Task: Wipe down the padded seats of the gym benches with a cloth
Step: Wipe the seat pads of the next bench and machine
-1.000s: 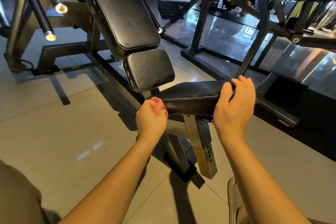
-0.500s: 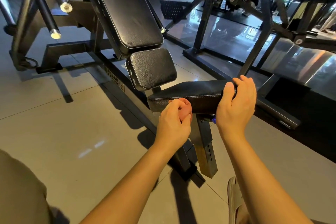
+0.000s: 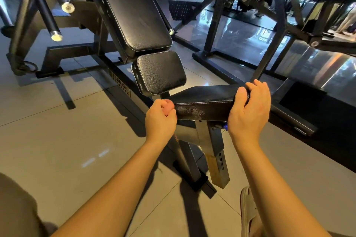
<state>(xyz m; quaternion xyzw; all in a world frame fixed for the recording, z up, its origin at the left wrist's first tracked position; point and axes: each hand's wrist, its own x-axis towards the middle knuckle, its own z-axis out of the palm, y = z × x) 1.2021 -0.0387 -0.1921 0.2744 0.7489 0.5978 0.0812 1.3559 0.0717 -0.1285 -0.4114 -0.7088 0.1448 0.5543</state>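
Note:
The bench's black padded seat (image 3: 208, 94) lies level in the middle of the head view. My left hand (image 3: 159, 121) is a fist at the left end of the seat's front edge. It grips a small pinkish wad, seemingly the cloth (image 3: 168, 106), pressed against the pad. Beside it, the front edge has a dull, smeared patch. My right hand (image 3: 248, 113) grips the seat's right end, thumb on the front edge and fingers curled over the top. A small square pad (image 3: 159, 72) and the long tilted backrest (image 3: 134, 9) rise behind the seat.
The seat's steel post (image 3: 213, 156) stands on the tiled floor between my arms. Black rack uprights (image 3: 269, 40) and a dark floor mat (image 3: 317, 121) are to the right. Chrome-tipped bars (image 3: 44, 11) jut out at the upper left. My sandalled foot (image 3: 248, 211) is at the bottom right.
My left hand slid right along the seat's front edge to about its middle, then back to the left end. My right hand kept its grip on the right end.

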